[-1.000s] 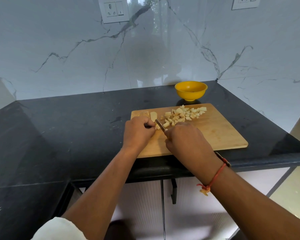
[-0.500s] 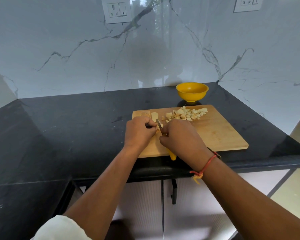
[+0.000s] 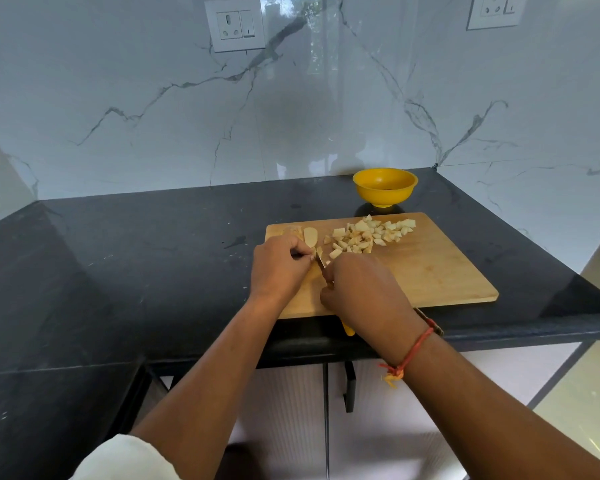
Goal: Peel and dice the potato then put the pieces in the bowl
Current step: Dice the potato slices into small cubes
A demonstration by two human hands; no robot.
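Just right of the left hand (image 3: 279,265) pinching the potato strip (image 3: 319,251) near the left edge of the board (image 3: 430,271), the right hand (image 3: 361,289) grips the knife (image 3: 321,262) crosswise.

black countertop (image 3: 118,271) | marble wall (image 3: 153,116) | 2 wall sockets (image 3: 235,24) | cabinet doors (image 3: 281,410) below

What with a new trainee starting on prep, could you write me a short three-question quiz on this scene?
1. True or false: the yellow bowl stands on the cutting board.
2. Where do the diced pieces lie? A) on the board's far part B) in the bowl C) on the counter
3. The left hand steadies a potato piece; what does the right hand grip?
Key: 1 false, it stands on the counter behind the board. 2 A. 3 the knife.
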